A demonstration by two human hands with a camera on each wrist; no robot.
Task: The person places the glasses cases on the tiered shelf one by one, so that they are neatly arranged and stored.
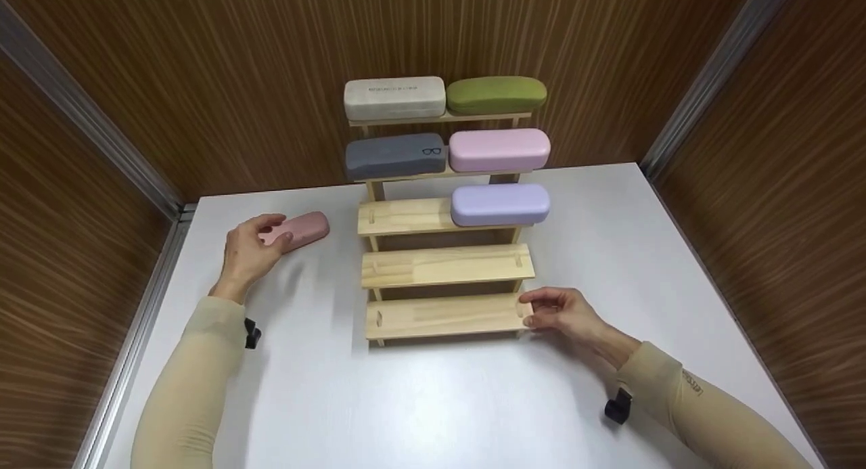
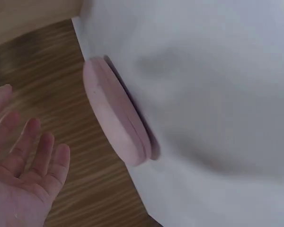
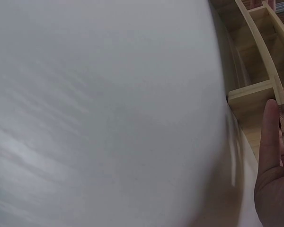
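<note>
A dusty-pink glasses case (image 1: pixel 309 229) lies on the white table, left of a stepped wooden display rack (image 1: pixel 450 267). Over its near end hovers my left hand (image 1: pixel 252 254), thumb and fingers spread. The left wrist view has the glasses case (image 2: pixel 114 116) resting apart from that hand (image 2: pixel 26 182), whose fingers are relaxed with nothing between them. At the rack's lowest step, my right hand (image 1: pixel 570 317) pinches the right end of the board. The right wrist view shows thumb and fingers of this hand (image 3: pixel 273 189) on opposite faces of the board's edge.
On the top step sit a cream case (image 1: pixel 394 100) and a green case (image 1: pixel 497 95). Below them are a grey case (image 1: pixel 394 156) and a pink case (image 1: pixel 499 150). A lavender case (image 1: pixel 500 206) occupies the middle step's right side. Wood-grain panels (image 1: pixel 270 83) enclose the table (image 1: pixel 419 415).
</note>
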